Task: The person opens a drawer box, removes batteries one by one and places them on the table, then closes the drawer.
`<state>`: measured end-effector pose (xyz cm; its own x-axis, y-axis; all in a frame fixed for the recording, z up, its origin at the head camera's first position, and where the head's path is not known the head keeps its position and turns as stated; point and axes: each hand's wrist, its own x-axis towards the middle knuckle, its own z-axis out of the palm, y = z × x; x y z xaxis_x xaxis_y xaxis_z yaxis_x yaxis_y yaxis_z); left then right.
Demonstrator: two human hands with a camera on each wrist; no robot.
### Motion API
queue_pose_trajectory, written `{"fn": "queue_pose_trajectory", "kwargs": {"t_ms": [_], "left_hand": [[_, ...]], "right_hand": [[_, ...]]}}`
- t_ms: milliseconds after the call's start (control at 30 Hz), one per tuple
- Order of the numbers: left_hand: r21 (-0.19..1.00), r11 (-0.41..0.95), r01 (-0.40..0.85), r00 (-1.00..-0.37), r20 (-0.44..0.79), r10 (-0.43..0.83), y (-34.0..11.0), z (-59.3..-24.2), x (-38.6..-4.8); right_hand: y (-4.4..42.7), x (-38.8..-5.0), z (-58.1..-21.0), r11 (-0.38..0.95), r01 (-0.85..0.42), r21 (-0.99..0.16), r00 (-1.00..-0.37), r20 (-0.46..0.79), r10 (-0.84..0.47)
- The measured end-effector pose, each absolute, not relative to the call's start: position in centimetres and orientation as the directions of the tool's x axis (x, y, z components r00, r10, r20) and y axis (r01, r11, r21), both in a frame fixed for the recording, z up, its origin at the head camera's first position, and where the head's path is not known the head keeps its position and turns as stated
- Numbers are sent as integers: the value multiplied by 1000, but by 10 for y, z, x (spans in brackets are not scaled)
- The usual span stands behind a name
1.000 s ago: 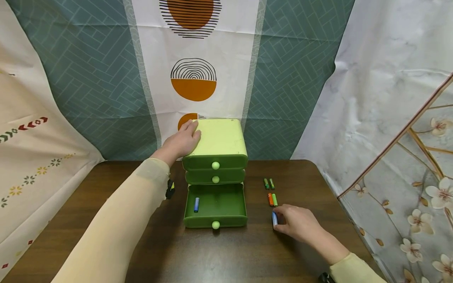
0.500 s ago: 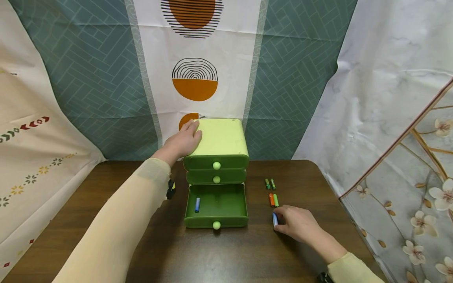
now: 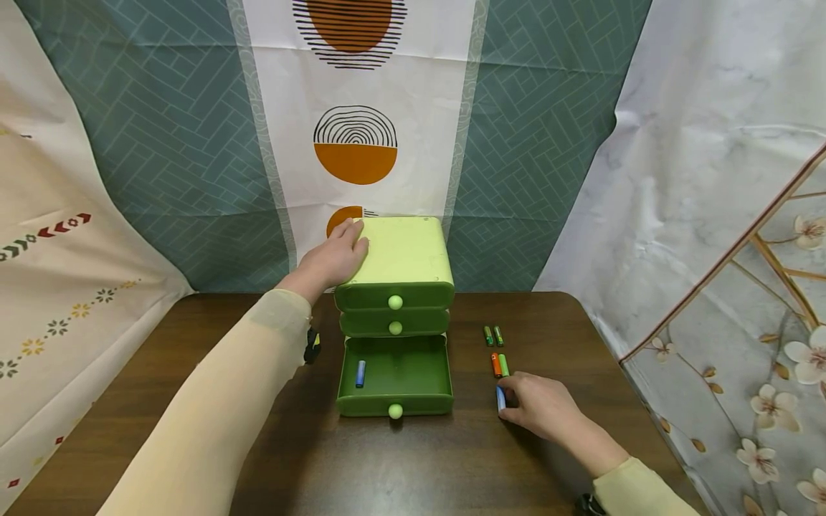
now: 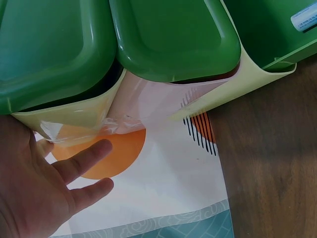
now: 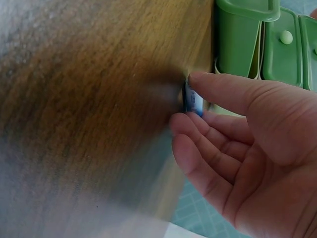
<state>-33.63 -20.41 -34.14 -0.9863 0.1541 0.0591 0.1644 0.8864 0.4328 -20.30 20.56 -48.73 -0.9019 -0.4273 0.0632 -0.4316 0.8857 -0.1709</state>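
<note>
My left hand (image 3: 330, 259) rests on the upper left edge of a small drawer cabinet (image 3: 403, 247) with a pale yellow-green top. In the left wrist view its fingers (image 4: 84, 161) are spread beside the cabinet's side. The bottom drawer (image 3: 403, 369) is pulled out and a blue battery (image 3: 360, 373) lies in its left part. At the right, my right hand (image 3: 540, 405) pinches another blue battery (image 3: 500, 399) at the table surface. The right wrist view has this battery (image 5: 193, 99) between thumb and fingertips, partly hidden.
Beyond the right hand lie an orange battery (image 3: 495, 365) and a light green battery (image 3: 503, 364) side by side. Two small green batteries (image 3: 493, 335) lie farther back. The two upper drawers (image 3: 395, 308) are in. Patterned cloths (image 3: 535, 143) hang around the brown table (image 3: 387, 473).
</note>
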Motion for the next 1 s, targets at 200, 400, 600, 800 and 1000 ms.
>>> {"fn": "queue_pose_trajectory", "kwargs": {"t_ms": [200, 400, 600, 800, 1000], "left_hand": [[430, 889, 160, -987, 55, 151, -204, -342, -336], [429, 889, 161, -987, 55, 152, -204, -343, -337], [431, 888, 159, -987, 58, 149, -204, -342, -336], [434, 886, 161, -987, 57, 152, -204, -342, -336], [439, 884, 161, -987, 57, 152, -204, -342, -336]], "right_hand": [[205, -203, -488, 888, -428, -169, -904, 64, -423], [205, -204, -488, 891, -422, -169, -906, 59, -419], [205, -204, -488, 895, -409, -175, -912, 51, -407], [205, -204, -487, 896, -409, -172, -912, 52, -407], [205, -203, -487, 895, -411, -175, -911, 50, -409]]}}
